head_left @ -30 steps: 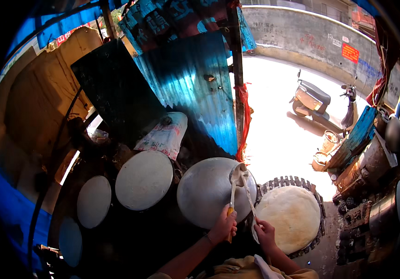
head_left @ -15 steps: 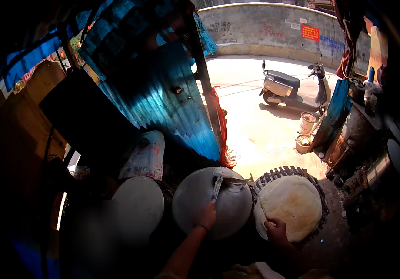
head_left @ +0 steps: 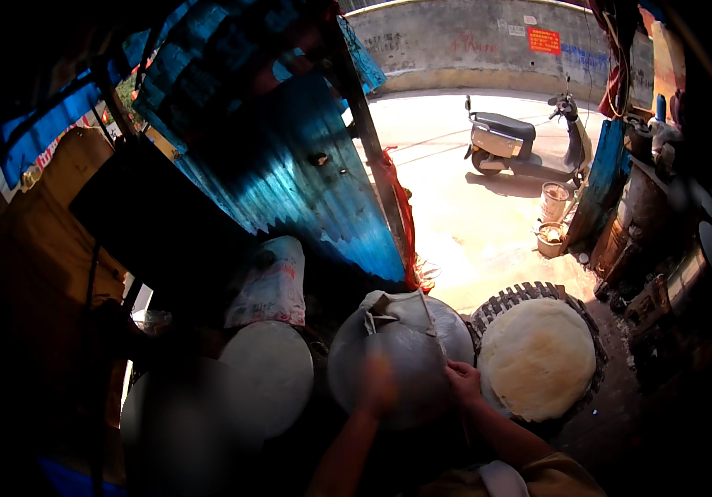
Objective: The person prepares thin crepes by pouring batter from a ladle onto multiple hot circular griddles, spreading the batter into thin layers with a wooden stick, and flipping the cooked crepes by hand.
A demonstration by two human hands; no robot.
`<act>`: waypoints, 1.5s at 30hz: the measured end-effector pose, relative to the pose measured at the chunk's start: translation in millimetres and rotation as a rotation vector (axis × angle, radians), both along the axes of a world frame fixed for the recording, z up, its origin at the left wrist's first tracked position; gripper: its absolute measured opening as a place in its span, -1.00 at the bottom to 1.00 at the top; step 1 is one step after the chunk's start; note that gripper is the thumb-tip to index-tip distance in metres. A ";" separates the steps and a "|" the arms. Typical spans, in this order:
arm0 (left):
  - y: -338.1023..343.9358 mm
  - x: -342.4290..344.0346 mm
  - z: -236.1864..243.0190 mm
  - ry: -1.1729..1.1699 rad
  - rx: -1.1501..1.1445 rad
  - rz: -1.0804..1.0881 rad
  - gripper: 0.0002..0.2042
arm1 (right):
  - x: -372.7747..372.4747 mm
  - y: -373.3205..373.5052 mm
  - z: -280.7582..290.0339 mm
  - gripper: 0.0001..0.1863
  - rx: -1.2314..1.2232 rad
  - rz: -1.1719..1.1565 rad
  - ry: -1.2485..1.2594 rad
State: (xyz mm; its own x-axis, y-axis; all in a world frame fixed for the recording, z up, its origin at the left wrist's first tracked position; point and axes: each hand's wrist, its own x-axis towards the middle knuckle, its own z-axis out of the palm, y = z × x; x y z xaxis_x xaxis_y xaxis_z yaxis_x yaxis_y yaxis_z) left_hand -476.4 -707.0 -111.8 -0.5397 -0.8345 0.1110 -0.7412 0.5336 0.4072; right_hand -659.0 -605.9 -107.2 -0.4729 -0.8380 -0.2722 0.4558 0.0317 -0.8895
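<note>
My left hand (head_left: 377, 384), smeared by blur, is over the lower-left half of a round metal griddle (head_left: 414, 381); I cannot make out its fingers. My right hand (head_left: 463, 379), at the griddle's right edge, is closed on a long thin pale stick (head_left: 432, 325) that slants up toward the griddle's far rim. A floppy pale mass, perhaps dough (head_left: 399, 308), lies folded near that far rim. Right of my hands a large pale-golden flatbread (head_left: 542, 356) covers a round surface ringed with dark slats (head_left: 526, 292).
Shadowed round plates (head_left: 265, 377) stand left of the griddle, below a printed sack (head_left: 263, 290). A blue corrugated sheet (head_left: 306, 166) borders the opening. A scooter (head_left: 501, 132) stands outside beside buckets (head_left: 550, 240). Stacked metal containers (head_left: 687, 273) line the right side.
My right hand has moved left from the flatbread's edge to the griddle's rim, with the stick. The pale mass has shifted left. The view has turned and darkened since a second ago.
</note>
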 end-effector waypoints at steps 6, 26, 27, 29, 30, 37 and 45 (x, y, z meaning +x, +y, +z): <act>31.5 9.4 30.7 0.073 0.048 -0.005 -0.73 | 1.0 -26.5 -57.0 -0.70 0.041 0.195 0.270; 189.2 36.7 179.6 1.399 1.104 0.637 -0.47 | -53.9 -64.9 8.7 -0.71 0.249 0.827 0.316; 195.1 34.6 187.3 1.382 1.049 0.696 -0.52 | -65.4 -71.6 12.3 -0.72 0.267 0.843 0.290; 198.8 42.2 174.2 1.307 0.901 0.638 -0.56 | -92.6 -91.2 34.7 -0.72 0.297 0.764 0.358; 201.1 45.9 167.6 1.270 0.824 0.614 -0.58 | -87.3 -98.4 21.7 -0.72 0.232 0.776 0.335; 230.2 51.1 192.6 1.449 0.937 0.771 -0.73 | -97.9 -82.2 42.5 -0.75 0.299 1.160 0.166; 230.3 47.3 183.0 1.625 0.909 0.845 -0.84 | -97.8 -89.9 41.5 -0.75 0.332 1.202 0.298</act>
State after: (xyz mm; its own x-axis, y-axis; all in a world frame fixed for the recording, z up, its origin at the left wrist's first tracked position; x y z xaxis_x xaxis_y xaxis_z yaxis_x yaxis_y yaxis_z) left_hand -429.1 -476.7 71.1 0.0765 -0.8538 -0.5150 0.6005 -0.3729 0.7074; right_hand -756.8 -695.8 -65.7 0.4519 -0.6914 -0.5638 -0.2276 0.5217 -0.8222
